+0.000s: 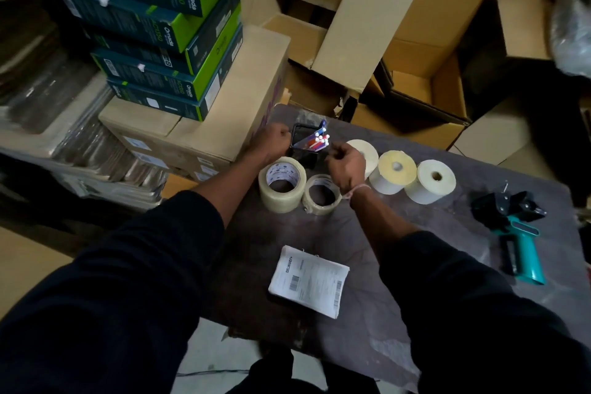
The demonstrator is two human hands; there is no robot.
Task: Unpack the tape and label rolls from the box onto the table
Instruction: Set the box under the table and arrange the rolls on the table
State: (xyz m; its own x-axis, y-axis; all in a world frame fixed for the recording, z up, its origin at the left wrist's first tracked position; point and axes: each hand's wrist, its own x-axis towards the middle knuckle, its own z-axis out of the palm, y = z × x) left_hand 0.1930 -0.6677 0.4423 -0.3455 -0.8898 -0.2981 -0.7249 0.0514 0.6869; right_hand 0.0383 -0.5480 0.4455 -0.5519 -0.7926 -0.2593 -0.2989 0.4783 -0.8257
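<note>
Two clear tape rolls lie flat on the grey table point(367, 233): a tall one point(281, 184) and a thinner one point(321, 195) beside it. Three white label rolls stand in a row to the right: one point(367, 148) partly behind my right hand, a middle one point(395, 171) and a right one point(430, 180). A black pen holder point(303, 142) full of pens sits behind the tape. My left hand point(271, 140) grips the holder's left side with curled fingers. My right hand point(343, 163) is at its right side, fingers curled; what it holds is hidden.
A teal and black tape dispenser point(515, 230) lies at the table's right. A stack of printed shipping labels point(308, 281) lies near the front. Open cardboard boxes point(425, 73) stand behind the table. Green product boxes point(166, 41) are stacked on a carton at left.
</note>
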